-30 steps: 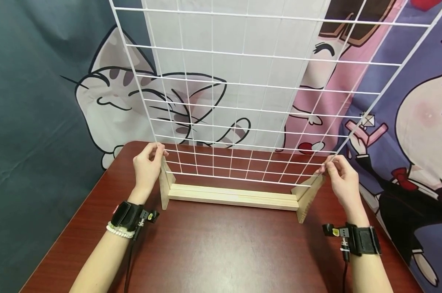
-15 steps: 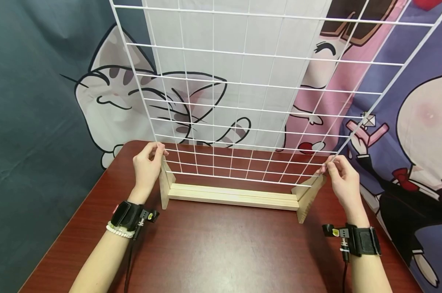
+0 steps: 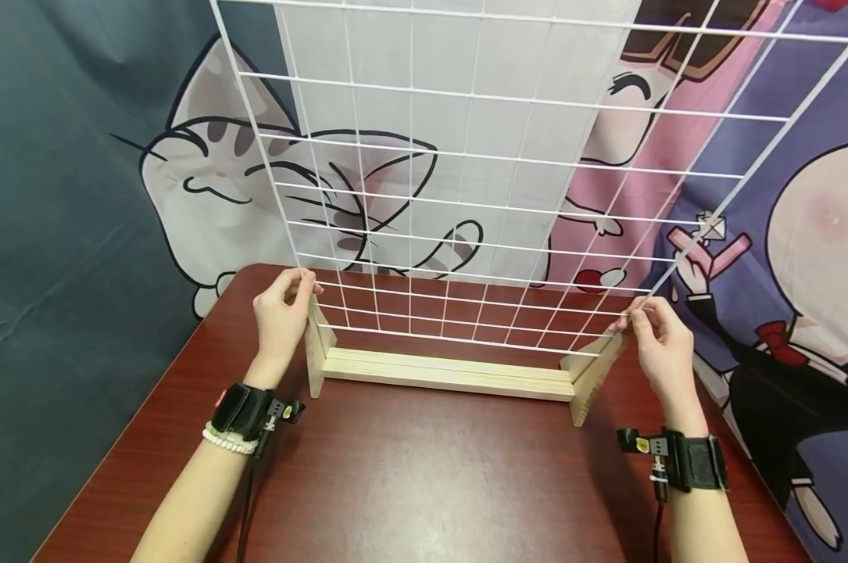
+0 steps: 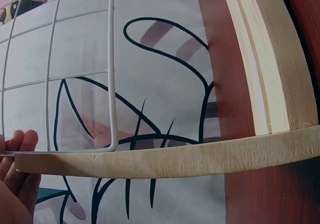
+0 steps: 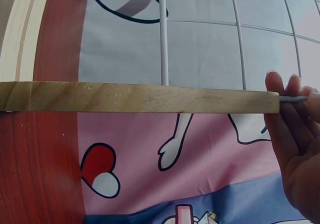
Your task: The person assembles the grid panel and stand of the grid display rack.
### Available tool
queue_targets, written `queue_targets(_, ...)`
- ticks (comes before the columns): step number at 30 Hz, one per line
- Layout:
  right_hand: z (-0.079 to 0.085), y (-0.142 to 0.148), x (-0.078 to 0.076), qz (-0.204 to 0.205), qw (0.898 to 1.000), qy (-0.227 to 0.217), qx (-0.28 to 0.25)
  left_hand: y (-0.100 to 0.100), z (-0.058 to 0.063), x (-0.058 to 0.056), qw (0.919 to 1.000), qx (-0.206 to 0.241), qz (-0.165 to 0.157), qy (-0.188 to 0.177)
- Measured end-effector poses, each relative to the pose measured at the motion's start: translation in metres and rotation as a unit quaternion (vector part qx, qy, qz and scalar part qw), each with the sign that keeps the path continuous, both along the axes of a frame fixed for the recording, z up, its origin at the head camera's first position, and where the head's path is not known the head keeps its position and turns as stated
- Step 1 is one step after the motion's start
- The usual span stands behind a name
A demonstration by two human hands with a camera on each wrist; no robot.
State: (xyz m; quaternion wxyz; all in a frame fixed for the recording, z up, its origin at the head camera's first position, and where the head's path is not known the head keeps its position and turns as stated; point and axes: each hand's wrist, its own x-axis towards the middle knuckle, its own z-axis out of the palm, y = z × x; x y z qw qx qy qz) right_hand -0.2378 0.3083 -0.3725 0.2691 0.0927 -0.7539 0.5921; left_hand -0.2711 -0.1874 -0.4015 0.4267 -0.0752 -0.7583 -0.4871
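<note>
A white wire grid panel [image 3: 787,120] stands above a pale wooden stand with a grooved crossbar [image 3: 445,373] and two side boards. My left hand [image 3: 280,317] pinches the grid's left edge wire at the top of the left side board [image 3: 316,356]. In the left wrist view, the grid's rounded lower corner [image 4: 114,143] lies along that board. On the other side, my right hand [image 3: 661,340] pinches the right edge wire just above the right side board [image 3: 591,383]. The right wrist view shows the wire running from that board's end [image 5: 267,102] into the fingers.
The stand is on a reddish-brown table [image 3: 424,469]. Behind it hangs a cartoon backdrop with a cat [image 3: 220,188], and a green cloth [image 3: 58,234] is at the left. Both wrists wear black straps with small cameras and cables.
The head view has shifted slightly, so the scene sits a little higher. Both hands keep their hold on the grid's edges, with hardly any movement relative to the stand.
</note>
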Motion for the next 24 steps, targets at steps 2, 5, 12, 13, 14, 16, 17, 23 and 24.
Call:
queue_targets(2, -0.001, 0.0, 0.0, 0.006, 1.0, 0.004, -0.009, 0.004, 0.007, 0.006, 1.0, 0.0, -0.005, 0.002)
queue_targets(5, -0.002, 0.001, 0.0, 0.006, 1.0, 0.007, -0.008, 0.009, 0.017, 0.015, 0.9999, 0.0, -0.012, 0.003)
queue_targets(12, -0.004, 0.002, -0.002, -0.019, 1.0, -0.004, 0.02, 0.01, 0.021, 0.018, 0.9998, 0.002, -0.02, 0.004)
queue_targets(13, -0.004, 0.002, -0.002, -0.022, 0.999, -0.006, 0.022, 0.009, 0.02, 0.017, 0.9998, 0.005, -0.021, 0.004)
queue_targets(14, -0.005, 0.002, -0.002, -0.022, 1.0, -0.009, 0.016, 0.008, 0.017, 0.015, 0.9997, 0.006, -0.022, 0.003)
queue_targets(16, -0.005, 0.003, -0.003, -0.022, 1.0, -0.01, 0.013, 0.005, 0.012, 0.011, 0.9997, 0.008, -0.023, 0.003)
queue_targets(17, -0.006, 0.003, -0.003, -0.025, 0.999, -0.007, 0.019, 0.003, 0.009, 0.008, 0.9997, 0.009, -0.024, 0.003)
queue_targets(23, -0.006, 0.002, -0.003, -0.051, 0.996, 0.019, 0.075, -0.004, -0.002, -0.001, 0.9995, 0.007, -0.027, 0.012)
queue_targets(24, -0.006, 0.002, -0.003, -0.055, 0.995, 0.021, 0.082, -0.005, -0.002, -0.001, 0.9995, 0.006, -0.028, 0.013)
